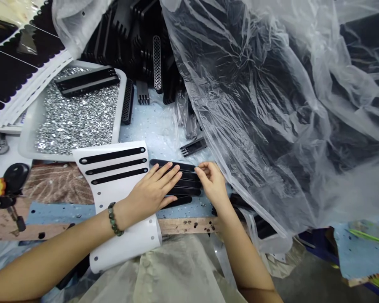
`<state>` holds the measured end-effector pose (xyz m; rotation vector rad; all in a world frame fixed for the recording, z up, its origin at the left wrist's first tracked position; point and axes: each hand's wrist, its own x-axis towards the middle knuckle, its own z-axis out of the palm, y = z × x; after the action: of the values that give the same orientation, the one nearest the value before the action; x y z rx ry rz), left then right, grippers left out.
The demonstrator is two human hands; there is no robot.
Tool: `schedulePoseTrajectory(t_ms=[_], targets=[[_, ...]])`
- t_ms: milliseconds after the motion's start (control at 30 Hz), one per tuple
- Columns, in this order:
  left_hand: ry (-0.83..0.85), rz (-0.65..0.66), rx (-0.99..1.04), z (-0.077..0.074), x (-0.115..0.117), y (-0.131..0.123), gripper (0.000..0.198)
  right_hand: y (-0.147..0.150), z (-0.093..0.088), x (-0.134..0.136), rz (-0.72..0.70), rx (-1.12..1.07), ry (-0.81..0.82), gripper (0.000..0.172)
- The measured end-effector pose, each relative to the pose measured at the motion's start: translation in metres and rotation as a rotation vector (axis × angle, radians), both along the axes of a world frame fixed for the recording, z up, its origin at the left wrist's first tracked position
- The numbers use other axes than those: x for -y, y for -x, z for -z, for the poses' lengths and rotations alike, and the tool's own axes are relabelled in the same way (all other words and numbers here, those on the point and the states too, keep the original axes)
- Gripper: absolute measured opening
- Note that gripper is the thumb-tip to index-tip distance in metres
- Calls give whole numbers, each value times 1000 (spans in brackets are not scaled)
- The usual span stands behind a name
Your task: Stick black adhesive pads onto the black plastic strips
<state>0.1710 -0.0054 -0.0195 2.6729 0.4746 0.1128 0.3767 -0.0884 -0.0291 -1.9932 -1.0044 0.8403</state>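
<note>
Several flat black strips (pixel 189 184) lie side by side on the blue work surface. My left hand (pixel 154 185), fingers stretched out flat, rests across their left part. At their right end my right hand (pixel 211 181) is closed, thumb and finger pinching the tip of the top strip. A white sheet (pixel 112 195) with punched holes lies partly under my left forearm and curls over the table edge. Three black strips (pixel 115 166) sit across its upper part, with round fasteners at their ends. Just above my hands lies a small black slotted piece (pixel 193 147).
A white tray (pixel 122 105) full of small shiny metal rings stands at the back left, a black bundle (pixel 86 82) on top. Black plastic pieces (pixel 126 25) pile up behind. Clear plastic sheeting (pixel 271 105) covers the right side. Keys (pixel 14 189) lie at the left.
</note>
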Motion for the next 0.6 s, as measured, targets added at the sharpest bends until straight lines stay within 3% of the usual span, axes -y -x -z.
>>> schedulePoseTrajectory(t_ms=[133, 267, 467, 533, 600], targets=[[11, -3, 2, -1, 1, 0, 63, 0, 2, -15, -42, -94, 40, 23], [64, -20, 47, -4, 2, -1, 73, -8, 2, -11, -146, -114, 32, 22], [83, 22, 55, -15, 6, 9, 107, -4, -21, 19, -143, 264, -77, 34], [38, -9, 6, -20, 8, 24, 116, 6, -28, 27, -311, 399, -149, 57], [-4, -98, -72, -27, 16, 45, 121, 16, -32, 36, -587, 483, -177, 90]])
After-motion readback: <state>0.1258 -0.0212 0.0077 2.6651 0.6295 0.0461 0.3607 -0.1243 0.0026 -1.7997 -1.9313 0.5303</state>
